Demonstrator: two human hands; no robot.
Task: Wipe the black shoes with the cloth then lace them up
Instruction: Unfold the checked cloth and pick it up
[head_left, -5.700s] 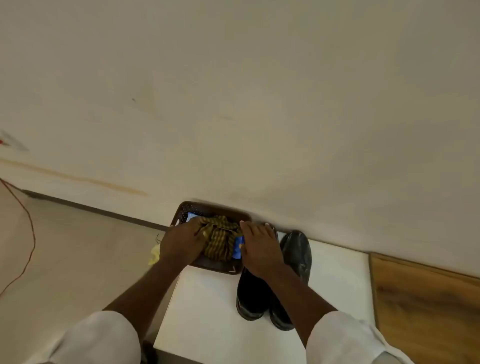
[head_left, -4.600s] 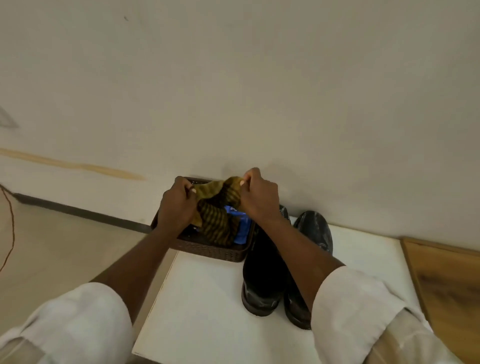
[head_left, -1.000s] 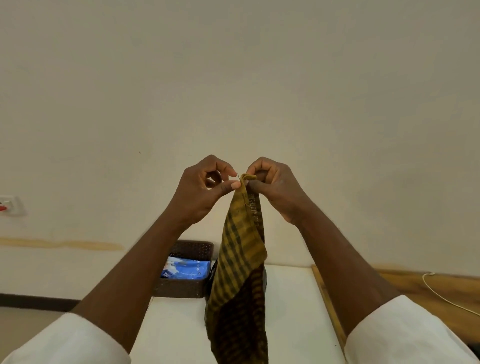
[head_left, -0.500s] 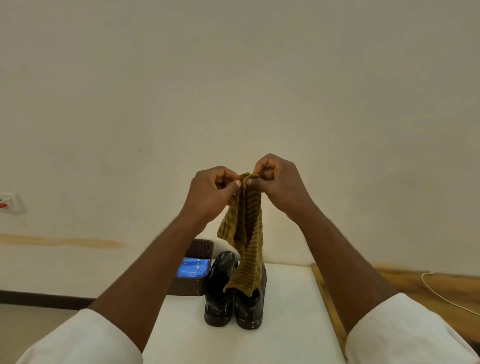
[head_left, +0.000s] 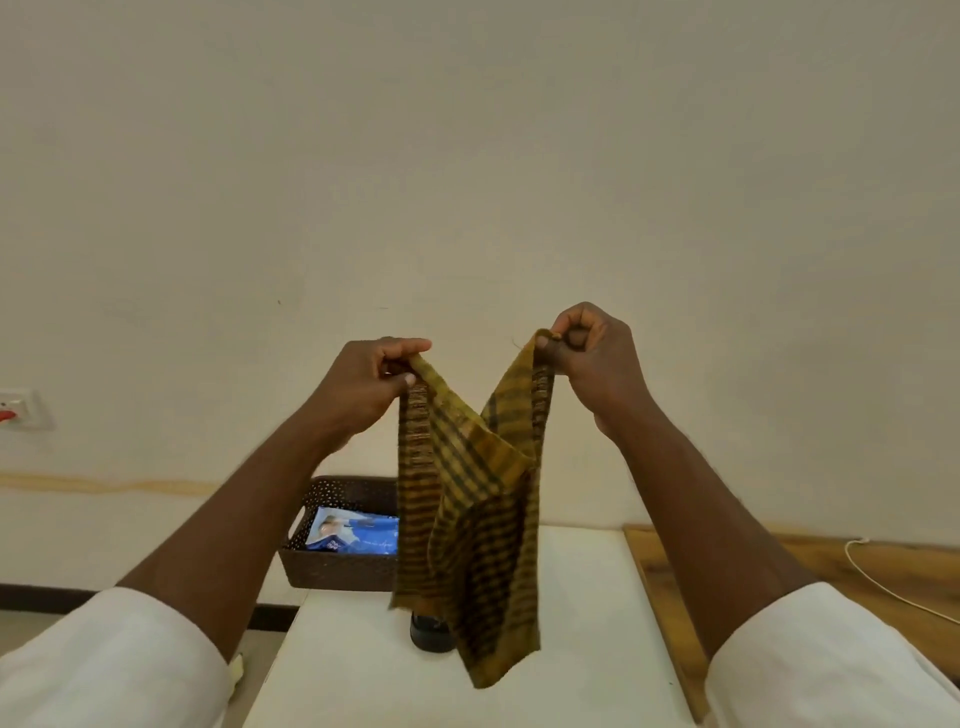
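Mustard checked cloth pinched in both hands' grip, left hand and right hand; it hides the black shoes, so one corner could slip.

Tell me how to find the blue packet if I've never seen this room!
Find the white table by the wall. At its far left corner sits a dark woven basket. The shiny blue packet lies inside it, the only blue thing there.

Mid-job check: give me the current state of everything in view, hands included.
left hand: pinches one top corner of the cloth.
right hand: pinches the other corner.
cloth: held up, spread, hanging.
black shoes: on the white table, mostly hidden behind cloth.
basket: open, holds a blue packet.
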